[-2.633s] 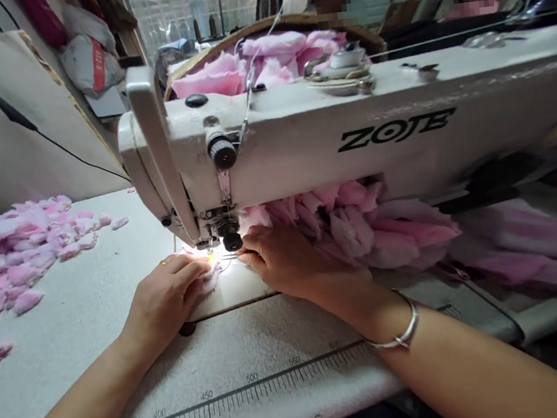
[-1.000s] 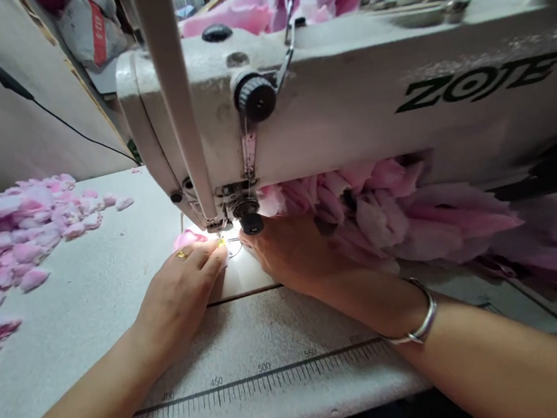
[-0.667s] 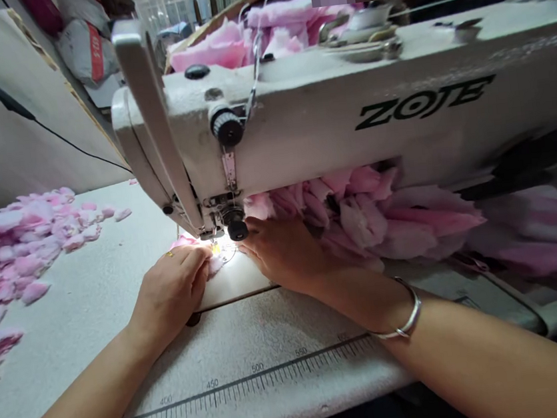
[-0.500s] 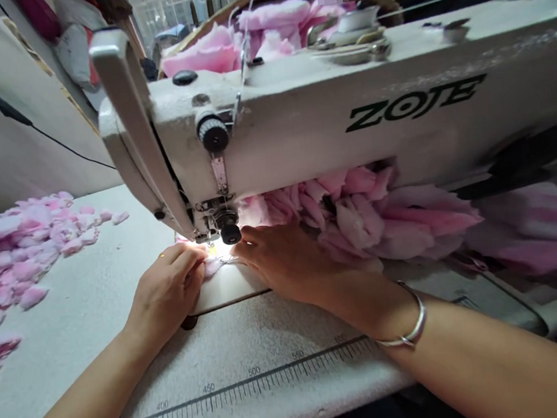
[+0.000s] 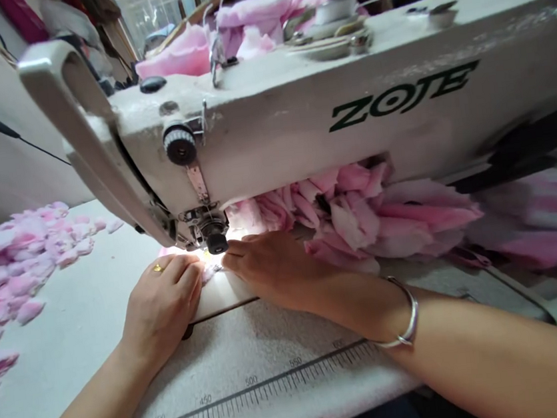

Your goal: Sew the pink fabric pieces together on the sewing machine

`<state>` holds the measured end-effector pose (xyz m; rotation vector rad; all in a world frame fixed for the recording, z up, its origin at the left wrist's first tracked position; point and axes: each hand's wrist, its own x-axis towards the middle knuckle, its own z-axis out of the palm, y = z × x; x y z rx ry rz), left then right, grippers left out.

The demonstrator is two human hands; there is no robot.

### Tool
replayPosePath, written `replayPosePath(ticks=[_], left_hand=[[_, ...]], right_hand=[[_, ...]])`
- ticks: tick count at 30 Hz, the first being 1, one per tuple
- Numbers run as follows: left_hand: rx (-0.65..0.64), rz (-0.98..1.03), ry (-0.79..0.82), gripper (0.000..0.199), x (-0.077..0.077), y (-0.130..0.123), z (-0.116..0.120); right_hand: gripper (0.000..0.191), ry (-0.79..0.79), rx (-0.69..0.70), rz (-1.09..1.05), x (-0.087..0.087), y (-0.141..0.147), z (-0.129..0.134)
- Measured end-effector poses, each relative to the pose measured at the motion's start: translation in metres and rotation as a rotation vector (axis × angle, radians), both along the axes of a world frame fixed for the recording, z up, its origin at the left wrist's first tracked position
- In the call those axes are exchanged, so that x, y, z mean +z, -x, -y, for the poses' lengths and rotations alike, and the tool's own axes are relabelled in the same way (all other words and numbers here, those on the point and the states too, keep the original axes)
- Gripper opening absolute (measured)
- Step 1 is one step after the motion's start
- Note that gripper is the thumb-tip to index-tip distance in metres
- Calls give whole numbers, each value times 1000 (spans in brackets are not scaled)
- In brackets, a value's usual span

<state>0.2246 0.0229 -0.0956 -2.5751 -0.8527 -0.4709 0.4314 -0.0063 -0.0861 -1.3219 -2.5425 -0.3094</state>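
A white sewing machine (image 5: 260, 137) stands in front of me, its lamp lighting the needle area. A small pink fabric piece (image 5: 210, 271) lies under the needle, overexposed around its edges. My left hand (image 5: 165, 302), with a gold-coloured ring on one finger, presses its closed fingertips on the piece's left side. From the right, my right hand (image 5: 275, 264) reaches in with fingers bent together at the fabric beside the presser foot. The needle and most of the piece are hidden by the hands, the machine head and glare. A silver bangle (image 5: 407, 322) circles the right wrist.
Loose pink fabric petals (image 5: 22, 251) are heaped on the table's left. Ruffled pink fabric (image 5: 359, 213) bunches under the machine arm and trails right. More pink fabric (image 5: 257, 20) lies behind the machine. A printed ruler (image 5: 249, 390) runs near the table's front edge.
My view has shifted, so the machine head appears farther left. The left hand has turned slightly, showing more of its ring. Both hands stay at the fabric beside the needle.
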Motion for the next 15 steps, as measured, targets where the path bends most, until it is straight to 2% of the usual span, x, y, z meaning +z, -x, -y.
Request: replayPosePath(ticks=[5, 9, 15], left_hand=[[32, -5, -6, 11, -3, 0, 2], [-9, -34, 53, 17, -3, 2, 1], [39, -68, 112, 22, -4, 4, 5]], right_hand=[[13, 8, -5, -4, -2, 0, -1], [12, 20, 4, -12, -2, 0, -1], [15, 53, 11, -48, 0, -1, -1]])
